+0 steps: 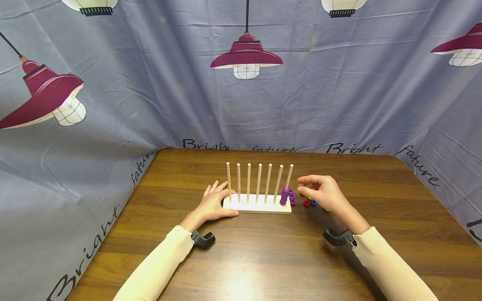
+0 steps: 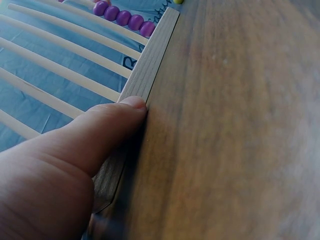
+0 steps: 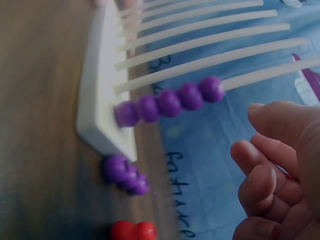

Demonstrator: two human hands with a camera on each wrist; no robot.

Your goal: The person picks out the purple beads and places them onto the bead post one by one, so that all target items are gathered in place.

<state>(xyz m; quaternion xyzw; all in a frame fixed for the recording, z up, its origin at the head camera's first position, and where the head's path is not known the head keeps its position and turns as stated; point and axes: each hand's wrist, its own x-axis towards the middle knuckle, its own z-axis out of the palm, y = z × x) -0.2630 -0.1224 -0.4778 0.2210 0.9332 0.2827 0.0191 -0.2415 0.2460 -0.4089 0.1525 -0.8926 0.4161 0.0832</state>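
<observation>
A pale wooden peg stand [image 1: 256, 207], its row of upright pegs on a flat base, stands on the table. My left hand [image 1: 214, 205] holds the base's left end, the thumb [image 2: 120, 117] pressed on its front edge and the fingers spread at its far side. Several purple beads [image 3: 170, 103] are stacked on the rightmost peg [image 1: 289, 175]. Three loose purple beads [image 3: 120, 170] lie just off the base's right end. To the right of that peg hovers my right hand [image 1: 324, 191], fingers loosely bent with nothing between thumb and fingertips.
Red beads [image 1: 307, 203], a blue bead [image 1: 313, 202] and a yellow bead [image 1: 327, 210] lie on the brown wooden table [image 1: 241, 246], partly beneath my right hand. A grey-blue curtain [image 1: 211, 108] printed with lamps hangs behind the table and at its sides.
</observation>
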